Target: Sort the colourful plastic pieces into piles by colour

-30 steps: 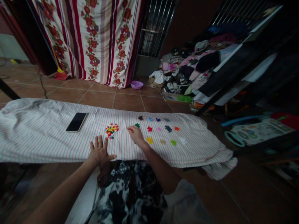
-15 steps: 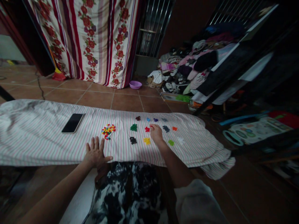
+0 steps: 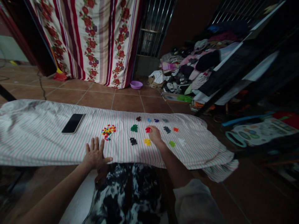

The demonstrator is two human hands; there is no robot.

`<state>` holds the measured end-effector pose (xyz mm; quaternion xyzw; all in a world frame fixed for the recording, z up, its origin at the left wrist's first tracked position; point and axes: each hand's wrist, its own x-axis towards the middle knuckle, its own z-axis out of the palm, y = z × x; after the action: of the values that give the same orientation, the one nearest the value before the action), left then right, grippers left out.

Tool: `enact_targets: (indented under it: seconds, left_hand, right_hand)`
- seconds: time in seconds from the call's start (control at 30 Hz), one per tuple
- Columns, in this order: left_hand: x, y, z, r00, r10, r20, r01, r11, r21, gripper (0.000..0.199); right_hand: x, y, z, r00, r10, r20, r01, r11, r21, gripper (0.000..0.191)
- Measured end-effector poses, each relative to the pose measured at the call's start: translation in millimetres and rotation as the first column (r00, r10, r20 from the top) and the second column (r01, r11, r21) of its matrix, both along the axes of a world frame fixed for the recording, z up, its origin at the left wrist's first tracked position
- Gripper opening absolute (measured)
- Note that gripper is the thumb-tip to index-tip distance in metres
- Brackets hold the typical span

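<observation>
My left hand (image 3: pixel 95 153) lies flat with fingers spread on the striped cloth (image 3: pixel 58 149), just below a mixed heap of small coloured pieces (image 3: pixel 108 132). My right hand (image 3: pixel 154 133) is closed in a pinch at the small red pieces (image 3: pixel 147 129); whatever its fingertips hold is hidden. Around it lie little single-colour piles: green pieces (image 3: pixel 134 128), black pieces (image 3: pixel 133 141), yellow pieces (image 3: pixel 147 142), dark grey pieces (image 3: pixel 167 129), orange pieces (image 3: pixel 176 129), lime pieces (image 3: pixel 172 143) and white pieces (image 3: pixel 182 142). Farther back are brown pieces (image 3: pixel 138 119) and blue pieces (image 3: pixel 156 120).
A phone (image 3: pixel 73 123) lies on the cloth at the left. Beyond it are a floral curtain (image 3: pixel 93 40), a red dustpan (image 3: pixel 60 76) and a purple basin (image 3: pixel 136 85) on the tiled floor. Heaped clothes (image 3: pixel 184 67) fill the back right.
My right hand has shifted slightly left and down, closer over the red pieces. The left hand has stayed in place. The view has tilted a little.
</observation>
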<state>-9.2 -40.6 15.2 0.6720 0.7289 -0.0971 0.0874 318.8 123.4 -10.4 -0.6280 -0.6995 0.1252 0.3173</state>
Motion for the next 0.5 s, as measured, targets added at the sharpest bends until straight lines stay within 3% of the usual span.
enact_targets:
  seconds: [0.5]
  left_hand:
    - [-2.3, 0.5, -5.7, 1.0, -0.003, 0.019, 0.003, 0.999, 0.032, 0.112]
  right_hand:
    - [2.8, 6.7, -5.1, 1.0, -0.001, 0.014, 0.001, 1.0, -0.008, 0.039]
